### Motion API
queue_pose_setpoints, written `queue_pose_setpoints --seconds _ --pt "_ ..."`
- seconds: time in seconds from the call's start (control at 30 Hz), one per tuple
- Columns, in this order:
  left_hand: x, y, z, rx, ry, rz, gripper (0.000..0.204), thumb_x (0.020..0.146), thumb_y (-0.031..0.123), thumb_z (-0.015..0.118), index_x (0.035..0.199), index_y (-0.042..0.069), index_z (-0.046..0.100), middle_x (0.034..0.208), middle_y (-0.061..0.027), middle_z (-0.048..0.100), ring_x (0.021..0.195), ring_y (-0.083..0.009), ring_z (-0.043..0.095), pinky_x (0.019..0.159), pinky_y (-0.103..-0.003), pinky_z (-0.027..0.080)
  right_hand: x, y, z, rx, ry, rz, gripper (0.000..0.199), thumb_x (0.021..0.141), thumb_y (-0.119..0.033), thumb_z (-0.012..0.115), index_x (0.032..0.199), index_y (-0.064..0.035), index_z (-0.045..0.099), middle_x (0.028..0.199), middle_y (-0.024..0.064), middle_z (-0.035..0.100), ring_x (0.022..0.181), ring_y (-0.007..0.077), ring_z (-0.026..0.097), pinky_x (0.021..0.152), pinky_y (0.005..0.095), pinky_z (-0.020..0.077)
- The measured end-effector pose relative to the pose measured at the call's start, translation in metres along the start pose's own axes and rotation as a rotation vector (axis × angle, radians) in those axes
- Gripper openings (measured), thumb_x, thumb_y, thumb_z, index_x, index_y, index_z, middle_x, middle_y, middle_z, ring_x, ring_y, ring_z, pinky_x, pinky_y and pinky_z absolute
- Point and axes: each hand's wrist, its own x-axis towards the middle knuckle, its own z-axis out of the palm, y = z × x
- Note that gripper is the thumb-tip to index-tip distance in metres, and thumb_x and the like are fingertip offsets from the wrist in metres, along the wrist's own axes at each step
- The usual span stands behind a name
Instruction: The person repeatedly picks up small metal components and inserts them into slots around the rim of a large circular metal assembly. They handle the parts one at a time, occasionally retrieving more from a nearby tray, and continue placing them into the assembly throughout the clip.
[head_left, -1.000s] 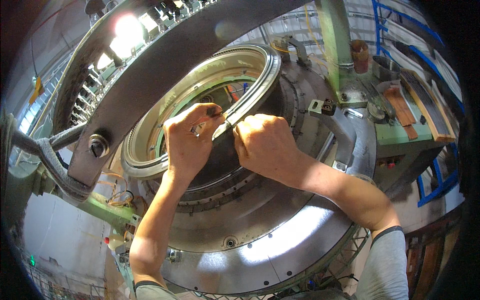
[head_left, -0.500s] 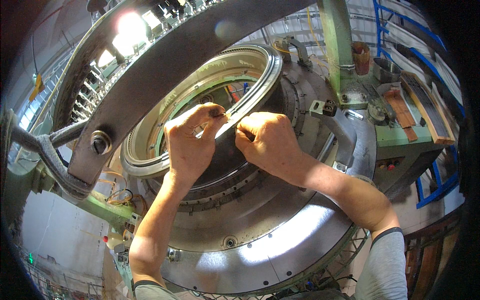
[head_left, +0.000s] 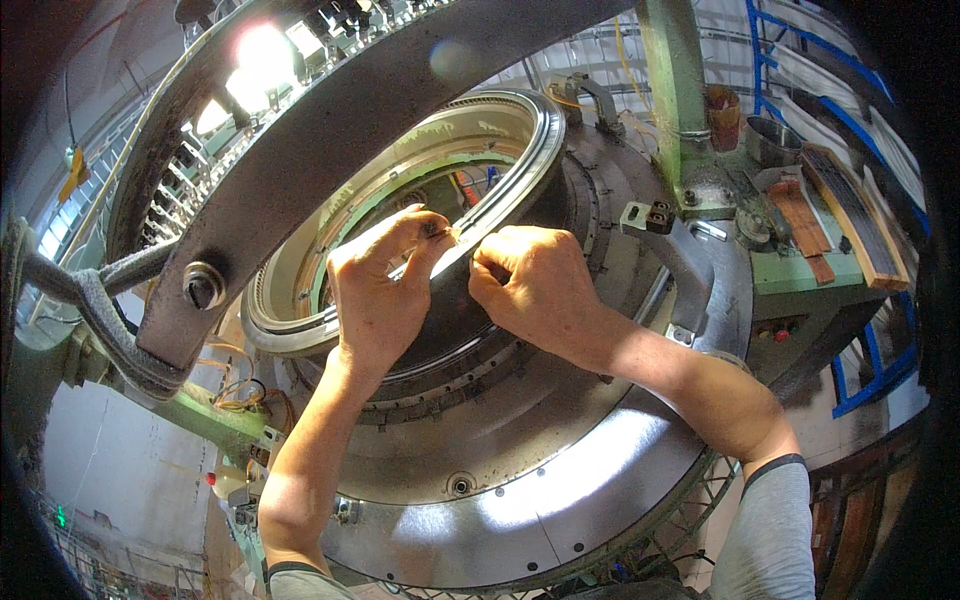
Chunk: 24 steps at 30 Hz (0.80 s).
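Both of my hands are over the near rim of a large round metal cylinder (head_left: pixel 520 185) with a bright grooved edge, part of a circular machine. My left hand (head_left: pixel 380 285) is raised at the rim with thumb and fingers pinched together. A tiny thin bit shows at its fingertips, too small to name. Close beside it, my right hand (head_left: pixel 540 285) is curled against the outer side of the rim. Its fingertips are turned away, so whatever they pinch is hidden. Through the cylinder's opening, dark parts and small red and blue pieces show.
A thick dark metal arc (head_left: pixel 330 150) slants above my left hand, with a bright lamp (head_left: pixel 262 65) behind it. A wide steel ring (head_left: pixel 480 520) surrounds the cylinder below. At right stand a green post (head_left: pixel 672 90), a metal pot (head_left: pixel 773 140) and a curved wooden piece (head_left: pixel 850 215) on a ledge.
Hardly anything differs. The fingers of my left hand have shifted very slightly at the rim, while my right hand keeps nearly the same place.
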Motion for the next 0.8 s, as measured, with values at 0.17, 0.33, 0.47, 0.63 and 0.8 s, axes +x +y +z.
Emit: queue_pose_setpoints --seconds 0.17,0.33,0.47,0.63,0.8 --pt "-0.001 -0.002 0.002 -0.017 -0.002 0.027 0.016 0.089 0.0 0.08 0.105 -0.001 0.078 0.1 -0.0083 0.08 0.095 -0.0118 0.073 0.087 -0.029 0.059 0.001 0.0 -0.003 0.006 -0.006 0.002 0.018 0.082 -0.014 0.067 0.07 -0.0011 0.065 0.071 0.0208 0.065 0.068 0.0398 0.068 0.066 0.0484 0.0549" --pt "-0.001 -0.003 0.001 0.019 -0.016 0.029 0.016 0.089 0.0 0.08 0.105 -0.001 0.078 0.1 -0.0083 0.08 0.096 -0.012 0.073 0.086 -0.029 0.06 0.001 0.002 -0.003 0.018 -0.029 0.006 0.018 0.083 -0.014 0.067 0.073 -0.0001 0.065 0.071 0.0209 0.065 0.068 0.0398 0.067 0.065 0.0477 0.0537" --pt "0.001 -0.003 0.001 0.056 -0.046 0.031 0.015 0.09 0.001 0.08 0.105 -0.001 0.078 0.099 -0.0086 0.08 0.094 -0.0119 0.073 0.085 -0.029 0.06 0.004 0.005 0.003 0.051 0.017 -0.034 0.018 0.087 -0.013 0.066 0.077 0.0012 0.063 0.071 0.0199 0.062 0.065 0.0398 0.064 0.062 0.0459 0.0509" --pt "0.005 -0.004 0.002 -0.013 -0.086 -0.079 0.016 0.09 0.002 0.081 0.105 0.0 0.078 0.098 -0.0078 0.079 0.092 -0.0117 0.073 0.084 -0.029 0.06 0.004 0.005 0.001 0.017 0.007 -0.033 0.016 0.085 -0.013 0.066 0.074 -0.0017 0.065 0.074 0.0199 0.067 0.072 0.0403 0.069 0.067 0.0498 0.0544" --pt "0.003 -0.004 0.002 -0.025 -0.081 -0.092 0.015 0.09 0.0 0.08 0.105 -0.001 0.078 0.099 -0.0073 0.079 0.092 -0.0124 0.073 0.086 -0.029 0.059 -0.003 0.0 -0.008 -0.003 0.006 -0.053 0.016 0.084 -0.013 0.066 0.073 -0.002 0.063 0.072 0.0185 0.064 0.07 0.039 0.067 0.067 0.0487 0.0536"
